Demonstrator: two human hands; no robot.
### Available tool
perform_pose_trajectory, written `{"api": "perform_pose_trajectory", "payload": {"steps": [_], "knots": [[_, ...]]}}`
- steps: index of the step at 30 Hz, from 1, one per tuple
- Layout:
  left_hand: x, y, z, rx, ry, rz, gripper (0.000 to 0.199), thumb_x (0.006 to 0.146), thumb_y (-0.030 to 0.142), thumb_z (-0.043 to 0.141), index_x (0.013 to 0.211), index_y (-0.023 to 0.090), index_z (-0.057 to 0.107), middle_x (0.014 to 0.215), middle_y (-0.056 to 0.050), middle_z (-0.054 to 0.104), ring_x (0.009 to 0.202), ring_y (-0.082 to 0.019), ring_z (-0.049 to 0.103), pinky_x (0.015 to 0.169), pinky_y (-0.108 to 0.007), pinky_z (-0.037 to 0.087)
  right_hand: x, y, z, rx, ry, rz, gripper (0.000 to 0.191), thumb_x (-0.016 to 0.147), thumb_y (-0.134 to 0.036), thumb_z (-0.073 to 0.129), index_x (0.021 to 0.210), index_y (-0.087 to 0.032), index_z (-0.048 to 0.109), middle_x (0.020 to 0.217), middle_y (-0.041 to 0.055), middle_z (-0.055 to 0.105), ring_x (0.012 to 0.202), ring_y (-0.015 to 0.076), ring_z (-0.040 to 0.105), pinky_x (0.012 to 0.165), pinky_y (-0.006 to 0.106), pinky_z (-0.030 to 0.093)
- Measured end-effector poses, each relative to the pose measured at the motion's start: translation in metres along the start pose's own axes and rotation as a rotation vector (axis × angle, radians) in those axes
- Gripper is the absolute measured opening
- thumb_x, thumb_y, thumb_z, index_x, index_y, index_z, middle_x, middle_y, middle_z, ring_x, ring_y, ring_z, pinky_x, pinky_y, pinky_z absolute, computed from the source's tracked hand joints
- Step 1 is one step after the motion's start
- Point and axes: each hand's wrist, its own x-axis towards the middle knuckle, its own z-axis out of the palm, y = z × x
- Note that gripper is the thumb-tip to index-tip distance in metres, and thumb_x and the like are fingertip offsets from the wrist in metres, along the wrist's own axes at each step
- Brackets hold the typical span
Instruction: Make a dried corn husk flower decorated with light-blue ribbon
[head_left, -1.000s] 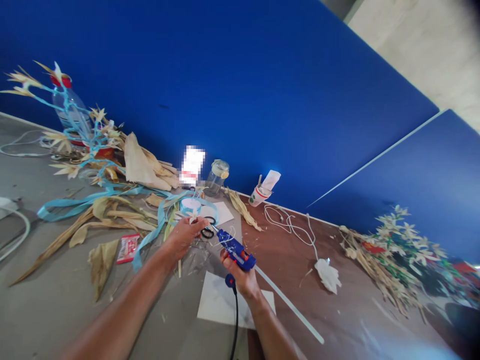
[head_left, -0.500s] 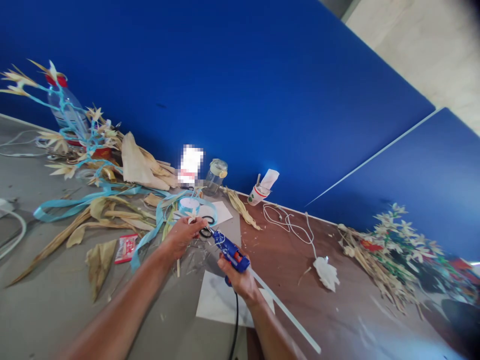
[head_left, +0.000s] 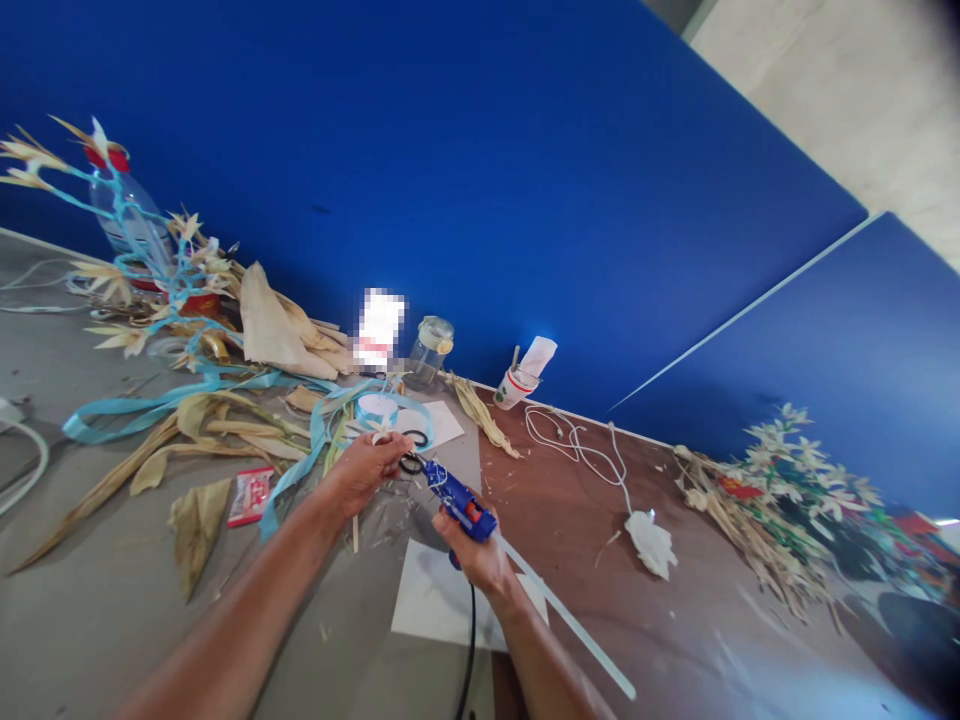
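Note:
My right hand (head_left: 472,545) is wrapped round the handle of a blue glue gun (head_left: 459,500), its nozzle pointing up and left. A long pale glue stick (head_left: 574,625) sticks out of its back end. Just left of the nozzle, my left hand (head_left: 375,462) pinches a small pale flower piece (head_left: 381,435). Black-handled scissors (head_left: 414,462) lie behind the fingertips, partly hidden. A roll of light blue ribbon (head_left: 376,408) sits beyond my left hand. White paper (head_left: 427,595) lies under the gun and my right wrist.
Dried husks (head_left: 191,530), a red packet (head_left: 250,496) and blue ribbon (head_left: 127,418) lie left. A jar (head_left: 430,352), a cup (head_left: 516,387) and a white cable (head_left: 577,445) stand or lie along the blue partition (head_left: 480,180). Flower stems (head_left: 757,540) are at right.
The glue gun in my right hand has shifted very slightly left and up. My left hand keeps its pinch in nearly the same place.

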Motion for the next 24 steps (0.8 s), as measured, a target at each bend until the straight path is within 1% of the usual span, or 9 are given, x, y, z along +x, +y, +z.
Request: {"api": "perform_pose_trajectory", "payload": {"steps": [3, 8, 11, 16, 21, 24], "knots": [[-0.0010, 0.0020, -0.0003, -0.053, -0.051, -0.011, 0.035, 0.058, 0.036, 0.077, 0.055, 0.017, 0.049, 0.046, 0.009, 0.036, 0.043, -0.005, 0.033, 0.048, -0.020, 0.036, 0.0000, 0.0013, 0.0002, -0.003, -0.003, 0.017, 0.030, 0.073, -0.045, 0.067, 0.070, -0.020, 0.049, 0.055, -0.0061, 0.041, 0.048, 0.0082, 0.033, 0.044, 0.022, 0.032], [-0.0012, 0.0046, -0.0013, -0.071, -0.055, -0.031, 0.036, 0.058, 0.034, 0.077, 0.053, 0.017, 0.046, 0.045, 0.009, 0.035, 0.044, -0.005, 0.034, 0.049, -0.021, 0.037, -0.0005, 0.0007, -0.0019, -0.005, 0.008, 0.017, 0.031, 0.072, -0.045, 0.068, 0.070, -0.019, 0.052, 0.055, -0.0051, 0.043, 0.048, 0.0084, 0.034, 0.043, 0.023, 0.032], [-0.0006, 0.0057, -0.0018, -0.040, -0.020, -0.018, 0.037, 0.058, 0.034, 0.076, 0.050, 0.017, 0.044, 0.044, 0.008, 0.035, 0.044, -0.006, 0.035, 0.049, -0.021, 0.035, -0.0013, 0.0005, -0.0042, 0.000, 0.003, 0.003, 0.033, 0.072, -0.047, 0.068, 0.070, -0.019, 0.052, 0.058, -0.0035, 0.046, 0.050, 0.0092, 0.036, 0.043, 0.022, 0.033], [0.0001, 0.0064, -0.0018, 0.020, 0.047, -0.010, 0.035, 0.054, 0.037, 0.077, 0.052, 0.017, 0.048, 0.044, 0.008, 0.038, 0.045, -0.006, 0.037, 0.049, -0.021, 0.035, -0.0029, -0.0020, -0.0061, 0.007, -0.032, -0.021, 0.031, 0.073, -0.045, 0.067, 0.069, -0.020, 0.050, 0.057, -0.0048, 0.043, 0.050, 0.0089, 0.035, 0.044, 0.022, 0.032], [0.0010, 0.0033, -0.0019, 0.064, 0.052, -0.031, 0.031, 0.053, 0.037, 0.077, 0.057, 0.016, 0.055, 0.047, 0.007, 0.043, 0.044, -0.006, 0.038, 0.049, -0.021, 0.034, -0.0031, -0.0001, -0.0040, 0.007, -0.049, -0.016, 0.032, 0.073, -0.045, 0.067, 0.069, -0.020, 0.048, 0.056, -0.0054, 0.041, 0.048, 0.0081, 0.032, 0.042, 0.022, 0.029], [0.0006, 0.0025, -0.0012, 0.063, 0.040, -0.028, 0.031, 0.052, 0.035, 0.078, 0.057, 0.015, 0.055, 0.048, 0.007, 0.044, 0.045, -0.006, 0.038, 0.049, -0.021, 0.035, -0.0024, 0.0019, -0.0028, -0.004, -0.047, -0.012, 0.032, 0.073, -0.045, 0.067, 0.068, -0.020, 0.047, 0.055, -0.0056, 0.040, 0.047, 0.0077, 0.031, 0.042, 0.022, 0.027]]}}
